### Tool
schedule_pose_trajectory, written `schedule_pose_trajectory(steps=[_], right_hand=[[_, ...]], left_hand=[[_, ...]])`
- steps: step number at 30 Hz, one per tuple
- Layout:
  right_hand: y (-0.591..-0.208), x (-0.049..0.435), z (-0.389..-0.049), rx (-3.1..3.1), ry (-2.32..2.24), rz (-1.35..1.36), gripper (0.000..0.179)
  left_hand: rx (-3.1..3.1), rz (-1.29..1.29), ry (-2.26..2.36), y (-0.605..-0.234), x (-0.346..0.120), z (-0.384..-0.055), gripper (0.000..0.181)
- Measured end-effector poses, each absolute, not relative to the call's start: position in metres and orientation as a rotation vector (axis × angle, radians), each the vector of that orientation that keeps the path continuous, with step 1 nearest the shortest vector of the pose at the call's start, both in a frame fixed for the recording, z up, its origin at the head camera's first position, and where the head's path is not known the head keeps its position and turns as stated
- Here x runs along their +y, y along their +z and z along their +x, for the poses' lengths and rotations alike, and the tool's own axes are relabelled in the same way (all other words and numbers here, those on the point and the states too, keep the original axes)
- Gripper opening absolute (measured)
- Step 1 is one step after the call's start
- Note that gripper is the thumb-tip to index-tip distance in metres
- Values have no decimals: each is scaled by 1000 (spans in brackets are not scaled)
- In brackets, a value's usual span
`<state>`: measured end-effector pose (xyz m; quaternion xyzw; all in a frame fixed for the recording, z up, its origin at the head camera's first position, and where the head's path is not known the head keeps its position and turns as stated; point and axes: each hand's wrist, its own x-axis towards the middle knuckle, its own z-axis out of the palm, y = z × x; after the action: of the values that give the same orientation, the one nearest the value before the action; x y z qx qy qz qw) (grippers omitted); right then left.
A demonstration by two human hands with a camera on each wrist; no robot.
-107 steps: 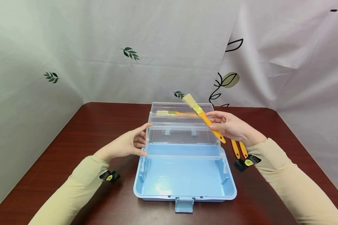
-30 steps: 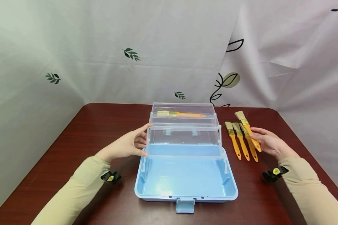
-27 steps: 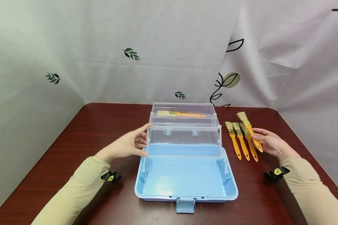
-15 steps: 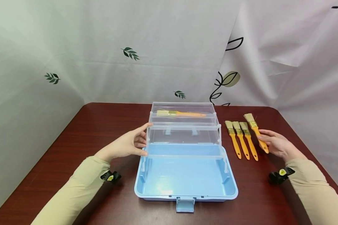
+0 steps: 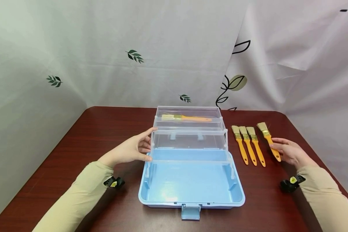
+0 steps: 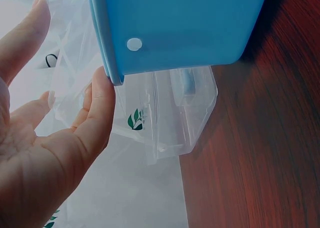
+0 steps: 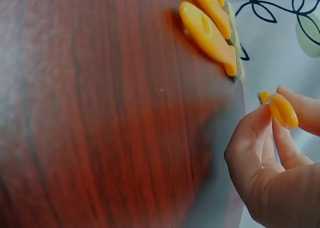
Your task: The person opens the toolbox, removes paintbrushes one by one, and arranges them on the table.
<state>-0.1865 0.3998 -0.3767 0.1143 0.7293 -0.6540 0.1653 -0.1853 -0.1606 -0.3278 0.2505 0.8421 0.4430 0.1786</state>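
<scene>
In the head view my right hand (image 5: 290, 152) pinches the orange handle of a paintbrush (image 5: 269, 141) between thumb and fingers. The handle end of this paintbrush (image 7: 283, 110) points at the camera in the right wrist view. Just left of it, several like paintbrushes (image 5: 249, 145) lie side by side on the table. My left hand (image 5: 130, 147) is at the left side of a light-blue toolbox (image 5: 191, 183), thumb and forefinger spread along its raised clear trays (image 5: 188, 140). The left wrist view has a fingertip of this hand (image 6: 60, 138) at the blue rim.
One more paintbrush (image 5: 187, 118) lies across the rear clear compartment of the toolbox. The front latch (image 5: 190, 212) hangs down. Dark red wood makes up the table (image 5: 110, 125), with a pale leaf-print cloth (image 5: 168, 64) behind it.
My right hand has carried the paintbrush from above the clear trays to the right, then lower, past the row of paintbrushes. My left hand stays in place at the toolbox.
</scene>
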Motion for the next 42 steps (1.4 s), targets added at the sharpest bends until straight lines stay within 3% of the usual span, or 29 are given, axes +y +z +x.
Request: schedule_pose_trajectory(steps=[4,10,14,42], right_hand=[[-378,401,-187,2207,-1703,358,27],[-376,401,-188,2399,-1437,379,63],[-373,400,-187,2486,-1286,356,72],[-374,384,-192,2611,-1109,241,71]], left_hand=[[2380,706,1252,-328,-160,-185,101],[2379,706,1255,-328,-159,-185,102],[2378,706,1256,-327,-159,-185,101],[2361,703,1270,-325,-160,-183,103]])
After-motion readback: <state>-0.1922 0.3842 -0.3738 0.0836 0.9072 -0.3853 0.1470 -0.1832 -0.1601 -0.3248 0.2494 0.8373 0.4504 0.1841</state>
